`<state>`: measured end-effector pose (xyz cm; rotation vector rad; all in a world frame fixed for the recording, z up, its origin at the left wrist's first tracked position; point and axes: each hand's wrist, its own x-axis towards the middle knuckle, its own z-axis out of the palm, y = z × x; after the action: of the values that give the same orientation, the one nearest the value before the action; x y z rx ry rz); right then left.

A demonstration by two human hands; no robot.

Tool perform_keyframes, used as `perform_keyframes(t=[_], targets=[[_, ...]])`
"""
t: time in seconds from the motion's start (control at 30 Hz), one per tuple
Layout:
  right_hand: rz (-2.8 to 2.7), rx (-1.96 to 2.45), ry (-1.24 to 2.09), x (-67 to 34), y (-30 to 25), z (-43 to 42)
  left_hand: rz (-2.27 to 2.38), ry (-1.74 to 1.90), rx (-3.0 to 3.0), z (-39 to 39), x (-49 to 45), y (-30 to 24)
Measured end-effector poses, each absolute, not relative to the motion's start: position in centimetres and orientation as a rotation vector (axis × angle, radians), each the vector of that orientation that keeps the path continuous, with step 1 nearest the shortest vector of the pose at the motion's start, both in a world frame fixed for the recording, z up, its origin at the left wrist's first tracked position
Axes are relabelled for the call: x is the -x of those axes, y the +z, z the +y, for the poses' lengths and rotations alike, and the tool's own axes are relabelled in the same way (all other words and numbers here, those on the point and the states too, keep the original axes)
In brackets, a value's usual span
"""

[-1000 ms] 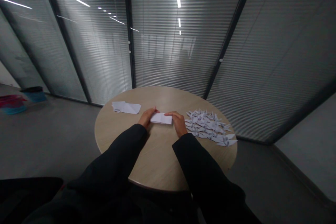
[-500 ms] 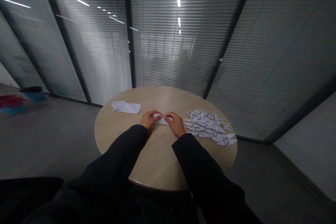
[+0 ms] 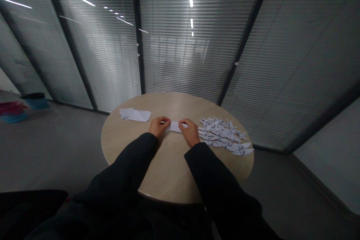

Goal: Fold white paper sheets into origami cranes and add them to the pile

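Note:
A small white folded paper lies on the round wooden table between my hands. My left hand pinches its left end with curled fingers. My right hand presses down on its right end, fingers bent over the paper. Both arms wear dark sleeves.
A heap of several folded white paper cranes lies to the right of my hands. A small stack of white sheets sits at the table's far left. Glass walls with blinds stand behind. Coloured bins are on the floor far left.
The paper was a wider strip a second ago, then was folded narrower under my fingertips; now my hands have drawn slightly apart along it.

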<state>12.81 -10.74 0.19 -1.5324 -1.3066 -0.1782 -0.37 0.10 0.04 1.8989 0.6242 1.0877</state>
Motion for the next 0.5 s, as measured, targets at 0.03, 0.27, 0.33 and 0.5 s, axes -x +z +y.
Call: perform_keyframes(t=[0.03, 0.27, 0.33, 0.5], targets=[[-1.301, 1.539, -0.186, -12.84, 0.17, -10.73, 0.645, 1.094, -1.892, 0.07, 0.43, 0.15], [-1.202, 1.563, -0.222, -13.45, 0.15, -10.79, 0.760, 1.225, -1.803, 0.63, 1.12, 0.71], [-1.173, 1.566, -0.221, -13.61, 0.13, -10.78, 0.788, 1.270, -1.794, 0.86, 1.23, 0.68], [-1.340, 1.529, -0.174, -13.04, 0.03, -10.69, 0.506, 1.194, -2.051, 0.18, 0.69, 0.23]])
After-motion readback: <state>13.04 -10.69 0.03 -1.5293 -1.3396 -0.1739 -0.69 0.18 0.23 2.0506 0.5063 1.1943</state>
